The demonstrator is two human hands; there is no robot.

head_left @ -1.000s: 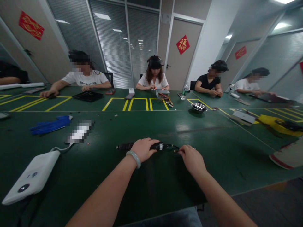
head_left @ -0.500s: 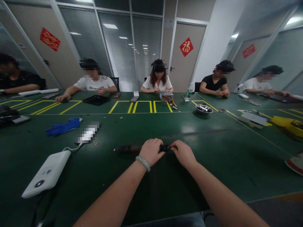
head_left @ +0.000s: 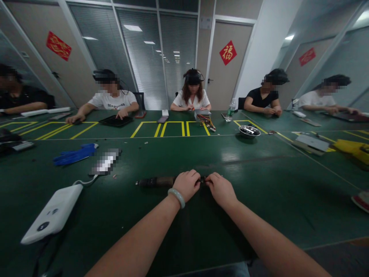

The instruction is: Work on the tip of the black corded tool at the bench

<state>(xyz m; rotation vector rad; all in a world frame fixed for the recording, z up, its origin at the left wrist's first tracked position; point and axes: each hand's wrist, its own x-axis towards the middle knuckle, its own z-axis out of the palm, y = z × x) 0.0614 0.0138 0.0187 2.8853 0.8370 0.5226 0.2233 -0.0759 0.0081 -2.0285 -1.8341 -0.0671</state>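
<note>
A long, dark electric screwdriver [head_left: 157,181] lies across the table in front of me, its narrow metal tip pointing left. My left hand [head_left: 186,186], with a pale bangle at the wrist, is closed round its right part and hides that stretch. At the tool's black right end, the fingers of my right hand [head_left: 220,188] are pinched together. What exactly lies between those fingertips is too small and covered to make out. Only a short black piece of the tool shows between both hands.
To the left are a white power bank [head_left: 53,213], cabled to a phone [head_left: 106,163], and a blue glove [head_left: 75,154]. A metal bowl [head_left: 249,132], a water bottle [head_left: 231,110] and a box with wires [head_left: 202,115] stand farther off. Several people sit opposite.
My right hand has shifted slightly left, closer to my left hand. The small red bit seen at its fingertips is now hidden. The left hand keeps its grip.
</note>
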